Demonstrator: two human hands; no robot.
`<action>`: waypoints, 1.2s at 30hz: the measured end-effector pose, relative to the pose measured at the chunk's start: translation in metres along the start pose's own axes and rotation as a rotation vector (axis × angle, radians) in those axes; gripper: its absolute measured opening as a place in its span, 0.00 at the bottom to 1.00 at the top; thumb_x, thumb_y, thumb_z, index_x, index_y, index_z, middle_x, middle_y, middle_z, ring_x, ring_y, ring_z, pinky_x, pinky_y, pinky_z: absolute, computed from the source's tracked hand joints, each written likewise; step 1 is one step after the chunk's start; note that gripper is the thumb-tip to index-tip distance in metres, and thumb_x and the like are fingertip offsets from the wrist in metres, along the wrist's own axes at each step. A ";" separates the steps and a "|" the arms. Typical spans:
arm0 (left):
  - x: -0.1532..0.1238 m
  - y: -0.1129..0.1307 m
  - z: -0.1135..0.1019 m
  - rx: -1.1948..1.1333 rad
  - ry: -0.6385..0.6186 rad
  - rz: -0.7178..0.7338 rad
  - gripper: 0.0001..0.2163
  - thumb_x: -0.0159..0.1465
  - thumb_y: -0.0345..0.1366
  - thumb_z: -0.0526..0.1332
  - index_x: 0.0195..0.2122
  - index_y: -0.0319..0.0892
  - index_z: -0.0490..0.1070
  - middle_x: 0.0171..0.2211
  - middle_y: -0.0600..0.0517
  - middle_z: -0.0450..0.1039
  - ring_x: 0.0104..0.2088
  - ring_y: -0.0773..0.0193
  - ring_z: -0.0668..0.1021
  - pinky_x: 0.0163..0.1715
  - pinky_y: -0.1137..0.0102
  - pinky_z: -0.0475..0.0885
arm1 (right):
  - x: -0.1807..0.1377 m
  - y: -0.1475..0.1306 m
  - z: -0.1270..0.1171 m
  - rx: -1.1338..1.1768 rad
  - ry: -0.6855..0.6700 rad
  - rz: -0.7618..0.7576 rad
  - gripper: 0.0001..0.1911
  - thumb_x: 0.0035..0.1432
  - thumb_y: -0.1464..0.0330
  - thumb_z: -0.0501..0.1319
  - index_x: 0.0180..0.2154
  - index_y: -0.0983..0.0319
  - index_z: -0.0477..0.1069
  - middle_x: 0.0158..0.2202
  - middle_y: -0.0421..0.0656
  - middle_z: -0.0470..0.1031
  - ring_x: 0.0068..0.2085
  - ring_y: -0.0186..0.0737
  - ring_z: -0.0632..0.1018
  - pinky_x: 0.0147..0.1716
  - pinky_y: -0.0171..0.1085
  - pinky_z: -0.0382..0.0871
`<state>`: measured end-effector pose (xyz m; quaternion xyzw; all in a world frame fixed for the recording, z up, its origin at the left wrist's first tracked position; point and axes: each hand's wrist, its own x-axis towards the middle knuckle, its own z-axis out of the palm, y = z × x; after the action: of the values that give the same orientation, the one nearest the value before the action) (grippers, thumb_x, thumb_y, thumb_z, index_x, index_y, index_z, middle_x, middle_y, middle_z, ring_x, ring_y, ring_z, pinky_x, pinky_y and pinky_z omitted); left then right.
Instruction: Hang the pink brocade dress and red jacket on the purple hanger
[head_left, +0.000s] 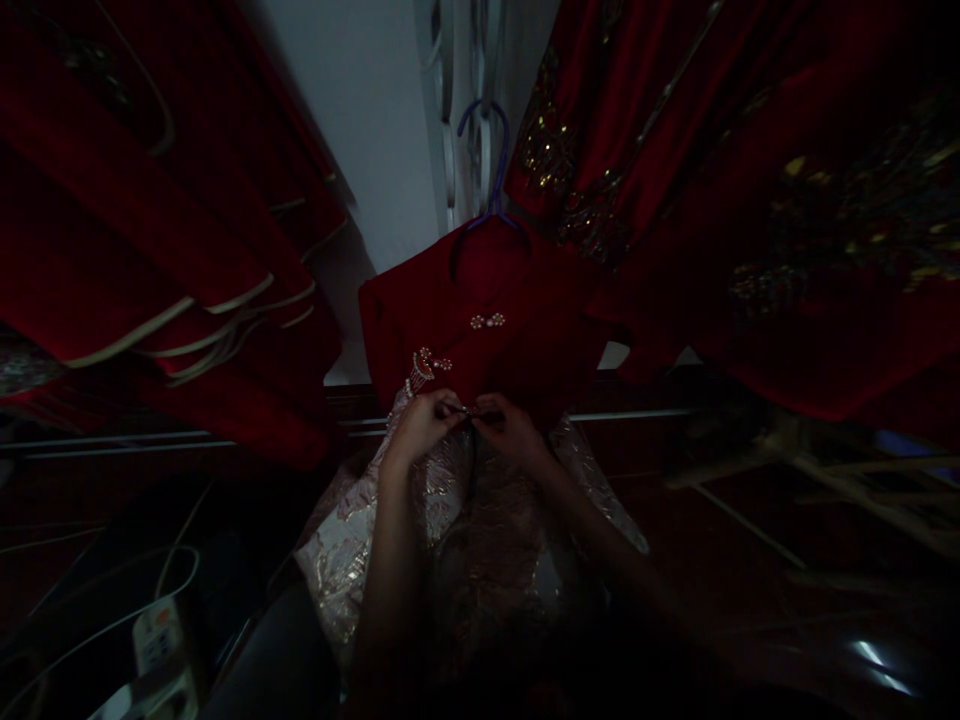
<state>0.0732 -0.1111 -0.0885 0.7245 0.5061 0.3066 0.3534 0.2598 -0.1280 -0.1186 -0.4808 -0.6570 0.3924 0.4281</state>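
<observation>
A red top [540, 345] hangs in front of me on a dark purple hanger [499, 165], with a beaded clasp [487, 321] at its chest and a beaded ornament with tassels [427, 365] lower on its left. Below it spreads a pale pink skirt [352, 560] with a metallic leaf pattern. At the top's lower front, my left hand [429, 422] and my right hand [511, 432] meet, both pinched closed around a small shiny fastener [469, 411]. Dim light and my fingers hide its details.
Red garments with gold trim [187, 290] hang on the left, and sequined red ones [600, 190] on the right. A white metal grille [448, 110] stands behind the hanger. At lower left is a power strip [161, 640] with a white cable; wooden bars [847, 480] stand at right.
</observation>
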 end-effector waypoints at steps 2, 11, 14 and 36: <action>0.000 0.001 0.000 0.010 -0.007 -0.011 0.06 0.58 0.37 0.62 0.34 0.41 0.74 0.32 0.51 0.77 0.33 0.65 0.77 0.36 0.73 0.69 | 0.000 0.001 0.000 -0.002 0.007 -0.007 0.14 0.54 0.69 0.61 0.44 0.60 0.68 0.42 0.44 0.77 0.41 0.36 0.79 0.37 0.35 0.75; 0.000 0.000 -0.002 0.127 0.039 -0.029 0.08 0.57 0.42 0.64 0.31 0.42 0.73 0.30 0.52 0.77 0.31 0.65 0.77 0.33 0.73 0.67 | 0.001 -0.003 0.000 0.003 0.008 -0.016 0.10 0.56 0.67 0.61 0.41 0.61 0.69 0.38 0.43 0.77 0.39 0.35 0.79 0.39 0.36 0.74; -0.001 0.002 -0.003 0.140 0.056 -0.035 0.10 0.56 0.44 0.65 0.30 0.42 0.73 0.30 0.52 0.77 0.30 0.65 0.77 0.32 0.73 0.66 | 0.001 -0.003 0.000 0.008 0.017 -0.031 0.10 0.56 0.65 0.61 0.40 0.60 0.69 0.37 0.42 0.77 0.38 0.35 0.79 0.38 0.36 0.74; 0.002 -0.008 0.000 -0.111 0.048 -0.123 0.16 0.51 0.49 0.68 0.30 0.40 0.74 0.29 0.51 0.77 0.30 0.65 0.77 0.32 0.72 0.69 | -0.001 -0.003 0.013 0.191 0.128 0.079 0.12 0.51 0.62 0.65 0.37 0.61 0.70 0.33 0.42 0.76 0.35 0.37 0.78 0.36 0.37 0.75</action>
<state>0.0695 -0.1070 -0.0951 0.6638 0.5402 0.3291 0.3990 0.2466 -0.1313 -0.1207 -0.4873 -0.5686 0.4383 0.4972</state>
